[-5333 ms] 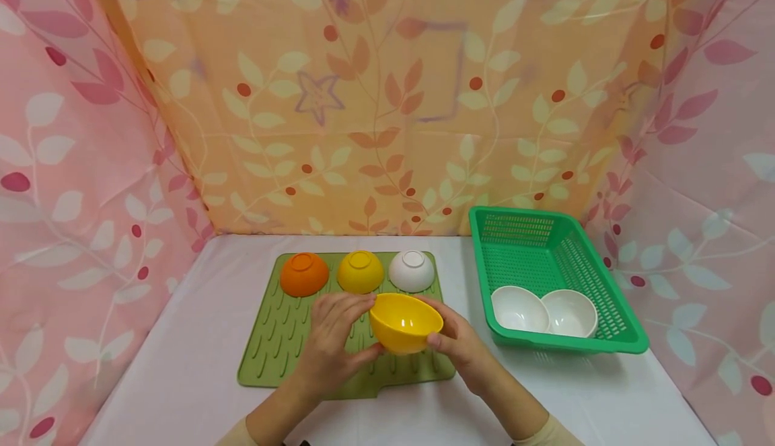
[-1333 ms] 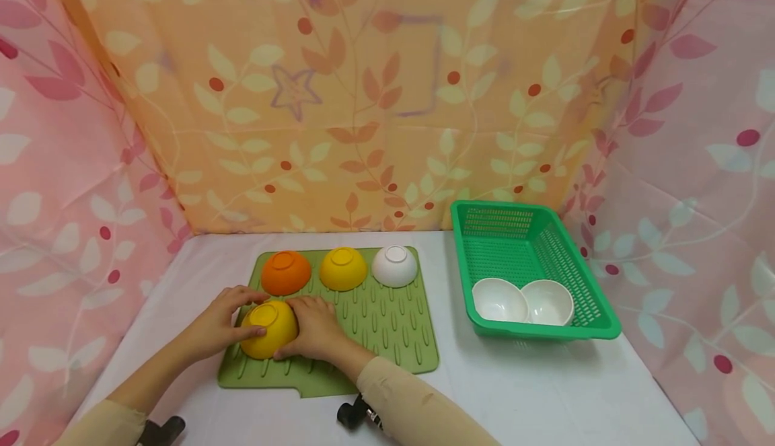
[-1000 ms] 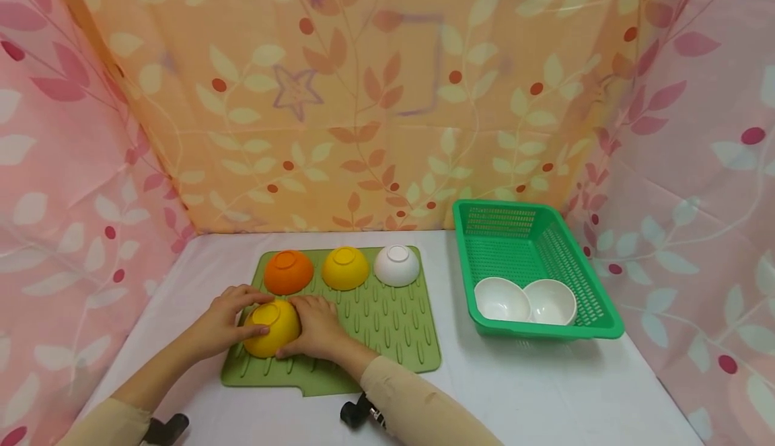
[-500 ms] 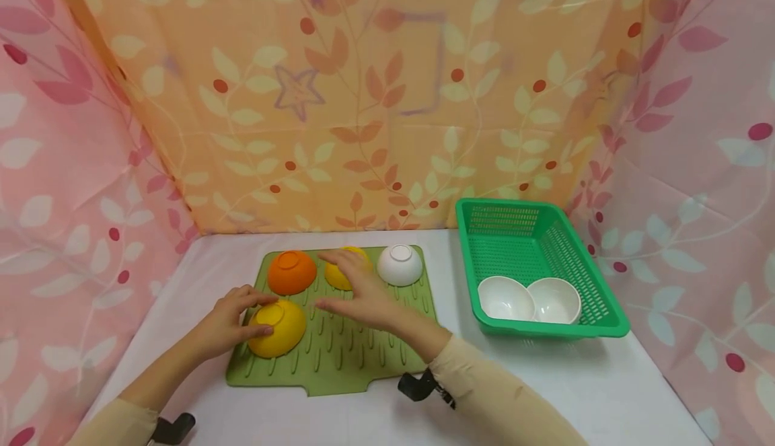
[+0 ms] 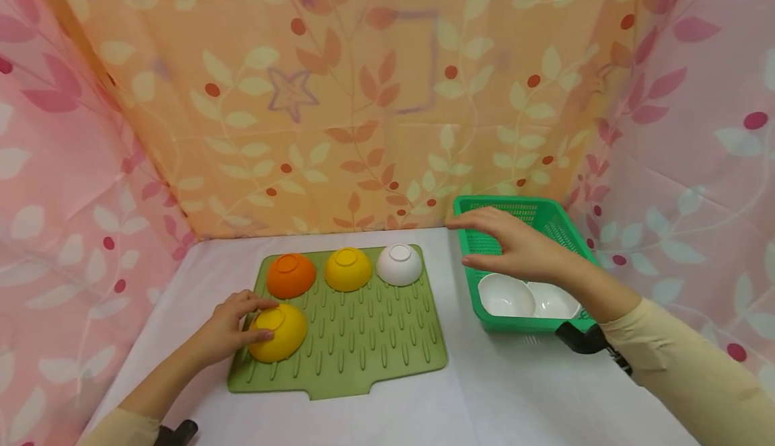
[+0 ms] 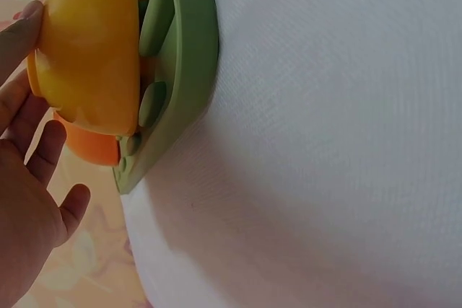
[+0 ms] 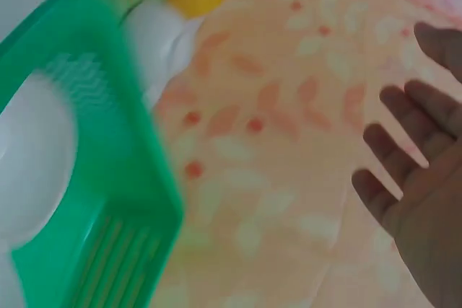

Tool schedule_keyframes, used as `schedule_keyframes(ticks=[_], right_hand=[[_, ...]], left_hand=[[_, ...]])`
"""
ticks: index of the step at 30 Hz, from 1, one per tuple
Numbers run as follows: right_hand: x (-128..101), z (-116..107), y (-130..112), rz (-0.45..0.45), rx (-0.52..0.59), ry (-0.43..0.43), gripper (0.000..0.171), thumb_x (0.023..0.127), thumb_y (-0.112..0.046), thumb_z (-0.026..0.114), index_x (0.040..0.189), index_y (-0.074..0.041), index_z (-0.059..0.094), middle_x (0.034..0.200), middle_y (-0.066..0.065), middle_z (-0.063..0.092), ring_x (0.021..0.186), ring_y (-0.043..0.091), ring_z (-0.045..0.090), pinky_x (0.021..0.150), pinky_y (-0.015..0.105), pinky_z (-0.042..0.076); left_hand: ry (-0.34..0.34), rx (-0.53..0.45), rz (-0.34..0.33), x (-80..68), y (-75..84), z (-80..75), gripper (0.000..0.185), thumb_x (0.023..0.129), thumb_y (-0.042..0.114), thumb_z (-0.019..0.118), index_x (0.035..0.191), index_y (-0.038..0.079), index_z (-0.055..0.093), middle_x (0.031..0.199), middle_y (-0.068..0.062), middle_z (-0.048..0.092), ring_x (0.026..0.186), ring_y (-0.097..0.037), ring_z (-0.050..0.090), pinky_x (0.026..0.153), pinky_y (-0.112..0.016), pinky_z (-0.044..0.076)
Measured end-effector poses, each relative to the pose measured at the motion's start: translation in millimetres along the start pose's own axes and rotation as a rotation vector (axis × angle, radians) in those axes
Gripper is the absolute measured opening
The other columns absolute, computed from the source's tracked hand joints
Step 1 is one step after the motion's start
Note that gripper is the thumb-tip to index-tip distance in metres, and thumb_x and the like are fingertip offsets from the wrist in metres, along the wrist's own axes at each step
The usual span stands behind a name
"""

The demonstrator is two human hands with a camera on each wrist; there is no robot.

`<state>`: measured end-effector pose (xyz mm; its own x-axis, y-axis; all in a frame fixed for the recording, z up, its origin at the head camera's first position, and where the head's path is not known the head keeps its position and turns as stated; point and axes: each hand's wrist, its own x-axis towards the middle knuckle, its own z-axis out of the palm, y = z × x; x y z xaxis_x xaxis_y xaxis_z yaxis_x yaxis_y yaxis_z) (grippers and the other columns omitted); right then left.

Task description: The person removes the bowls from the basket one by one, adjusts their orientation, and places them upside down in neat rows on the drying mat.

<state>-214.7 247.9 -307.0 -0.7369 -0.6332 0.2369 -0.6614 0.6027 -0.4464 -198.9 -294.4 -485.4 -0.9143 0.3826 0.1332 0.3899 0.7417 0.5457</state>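
My left hand (image 5: 233, 325) is at the left side of an overturned yellow bowl (image 5: 287, 335), thumb on its near side and fingers on its far side. In the left wrist view this bowl (image 6: 90, 48) sits rim down on the edge of the green drying mat (image 6: 191, 41), the other fingers spread beside it. My right hand (image 5: 514, 244), holding nothing, is over the green basket (image 5: 475, 298), palm facing left and fingers extended. Two white bowls, a left one (image 5: 505, 296) and a right one (image 5: 554, 300), lie in the basket, openings up; the forearm partly covers the right one.
Along the mat's back edge stand overturned bowls: orange (image 5: 291, 276), yellow (image 5: 348, 270) and white (image 5: 399, 265). The mat (image 5: 375, 331) lies on a white-covered table (image 5: 484, 392), left of the basket. Patterned cloth (image 5: 363, 96) closes off the back and both sides.
The yellow bowl, earlier held up in both hands, now stands overturned at the mat's front left. My right hand has let go and moved right, over the basket; my left hand stays at the bowl.
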Motion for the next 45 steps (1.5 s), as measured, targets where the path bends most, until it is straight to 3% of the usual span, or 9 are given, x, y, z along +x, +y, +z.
schedule_keyframes(ticks=[5, 12, 16, 25, 34, 37, 45], right_hand=[[-32, -11, 51, 0.104, -0.037, -0.168, 0.056, 0.091, -0.037, 0.079, 0.143, -0.028, 0.058, 0.144, -0.003, 0.057, 0.135, 0.027, 0.049, 0.105, 0.056, 0.046], [-64, 5, 106, 0.177, -0.064, -0.356, 0.07, 0.089, -0.039, 0.08, 0.151, -0.027, 0.05, 0.153, 0.003, 0.05, 0.142, 0.037, 0.041, 0.104, 0.059, 0.046], [-69, 16, 122, 0.171, -0.064, -0.386, 0.075, 0.086, -0.029, 0.084, 0.152, -0.024, 0.049, 0.154, 0.004, 0.049, 0.142, 0.039, 0.039, 0.105, 0.063, 0.044], [-66, 28, 134, 0.284, -0.023, -0.526, 0.095, 0.079, -0.031, 0.089, 0.159, -0.021, 0.039, 0.161, 0.007, 0.039, 0.146, 0.045, 0.028, 0.102, 0.06, 0.048], [-59, 40, 146, 0.293, -0.067, -0.494, 0.099, 0.075, -0.034, 0.092, 0.157, -0.015, 0.04, 0.156, 0.016, 0.041, 0.137, 0.047, 0.035, 0.094, 0.062, 0.048], [-58, 44, 153, 0.294, -0.069, -0.49, 0.1, 0.075, -0.037, 0.092, 0.156, -0.011, 0.04, 0.157, 0.019, 0.039, 0.138, 0.048, 0.034, 0.096, 0.064, 0.045], [-57, 43, 156, 0.29, 0.024, -0.485, 0.101, 0.077, -0.04, 0.09, 0.155, -0.002, 0.038, 0.156, 0.028, 0.036, 0.141, 0.051, 0.032, 0.102, 0.066, 0.042]], left_hand=[[0.016, -0.002, -0.001, -2.9, 0.3, 0.7, 0.051, 0.081, 0.041, 0.086, 0.125, 0.022, 0.071, 0.102, 0.009, 0.057, 0.103, -0.025, 0.05, 0.087, -0.047, 0.03], [0.011, -0.004, 0.012, -2.4, 0.2, 2.0, 0.05, 0.082, 0.041, 0.085, 0.126, 0.023, 0.07, 0.101, 0.01, 0.055, 0.105, -0.026, 0.051, 0.087, -0.048, 0.028], [0.017, -0.014, 0.015, -2.1, 0.1, 2.4, 0.05, 0.081, 0.04, 0.086, 0.125, 0.023, 0.071, 0.101, 0.009, 0.056, 0.107, -0.026, 0.052, 0.089, -0.049, 0.028], [0.013, -0.029, -0.007, -2.2, -1.2, 4.9, 0.051, 0.081, 0.042, 0.085, 0.127, 0.024, 0.07, 0.101, 0.009, 0.055, 0.105, -0.024, 0.05, 0.089, -0.048, 0.026], [0.027, -0.029, -0.007, -2.8, -3.0, 5.4, 0.051, 0.081, 0.042, 0.086, 0.126, 0.024, 0.07, 0.1, 0.01, 0.055, 0.104, -0.024, 0.05, 0.089, -0.049, 0.026], [0.023, -0.034, -0.01, -2.4, -2.6, 5.8, 0.051, 0.081, 0.041, 0.086, 0.126, 0.024, 0.07, 0.099, 0.011, 0.055, 0.104, -0.024, 0.05, 0.088, -0.049, 0.026], [0.008, -0.032, -0.039, -2.7, -0.7, 4.8, 0.051, 0.081, 0.042, 0.085, 0.127, 0.025, 0.07, 0.102, 0.01, 0.055, 0.107, -0.023, 0.05, 0.091, -0.052, 0.029]])
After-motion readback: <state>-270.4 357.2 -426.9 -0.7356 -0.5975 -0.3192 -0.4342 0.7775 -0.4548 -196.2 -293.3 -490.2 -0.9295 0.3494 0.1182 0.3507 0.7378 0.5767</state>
